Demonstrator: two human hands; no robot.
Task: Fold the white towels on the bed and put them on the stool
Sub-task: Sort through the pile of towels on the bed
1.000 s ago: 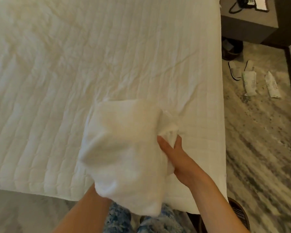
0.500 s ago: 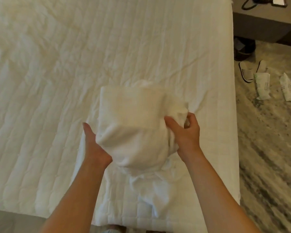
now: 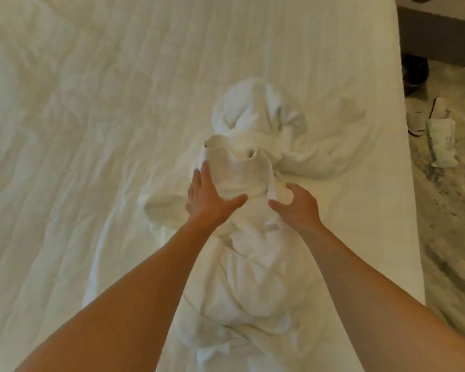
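Reaching over the bed [image 3: 91, 130], you have both hands on a crumpled white towel [image 3: 242, 178] lying near the bed's right edge. Your left hand [image 3: 210, 202] lies flat on its left side, grip wide, fingers spread. Your right hand [image 3: 298, 208] has a narrow grip pinching a fold of the towel. Slippers [image 3: 440, 135] lie on the floor [image 3: 454, 224] past the right edge.

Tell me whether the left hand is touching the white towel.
Touching. The head view shows the left hand laid flat on the white towel, fingers spread against the cloth with no gap, on the bed.
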